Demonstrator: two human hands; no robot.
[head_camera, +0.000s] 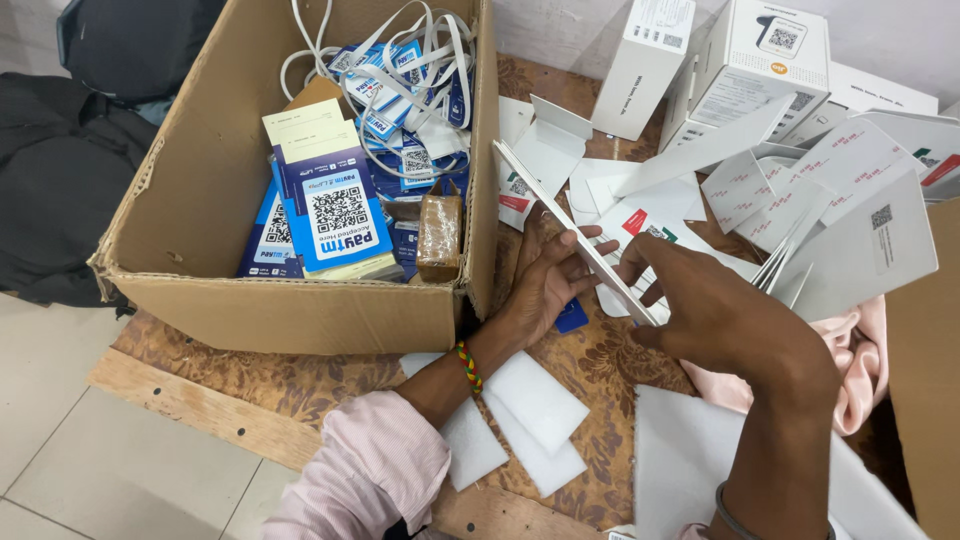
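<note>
Right hand (715, 315) sits closest to the lens, fingers pinched on the lower end of a flat white card (575, 235) seen edge-on; left hand (545, 285) lies open beneath it, fingertips propping its middle. From that pinch the card's long axis runs up toward ten o'clock, tip nearing the cardboard box (215, 215) wall, loose white sheets (800, 200) scattered out at two o'clock

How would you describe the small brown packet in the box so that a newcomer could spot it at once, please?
Start at the large cardboard box on the left of the table. Look at its right inner wall, beside the blue cards. There stands the packet, a small brown block wrapped in clear film, the only brown thing among blue and white ones.
</note>
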